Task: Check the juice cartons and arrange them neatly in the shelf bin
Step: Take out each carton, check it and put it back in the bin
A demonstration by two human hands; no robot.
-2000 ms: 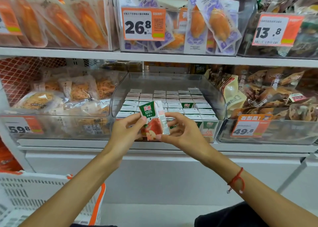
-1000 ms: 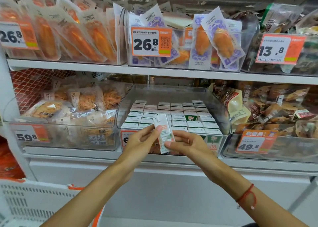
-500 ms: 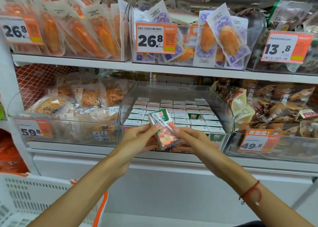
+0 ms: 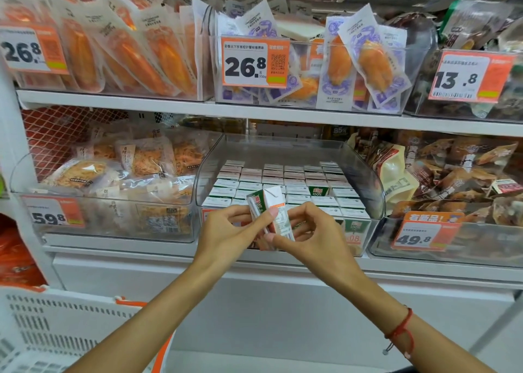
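One head-worn wide-angle view faces the shelf (image 4: pixel 254 112) straight on, close, tilted slightly down; forearms enter from the frame's bottom.

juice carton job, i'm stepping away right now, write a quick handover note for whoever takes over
Left hand: grip on the juice carton from its left side.
Right hand: fingers curled round the same carton from the right.
The carton is tilted, held in the air just in front of the clear shelf bin, not yet put in.
Done: the bin already holds neat rows of cartons standing upright; one near the front shows its green face.
Left: finish checking the held carton, then set it upright in a row.
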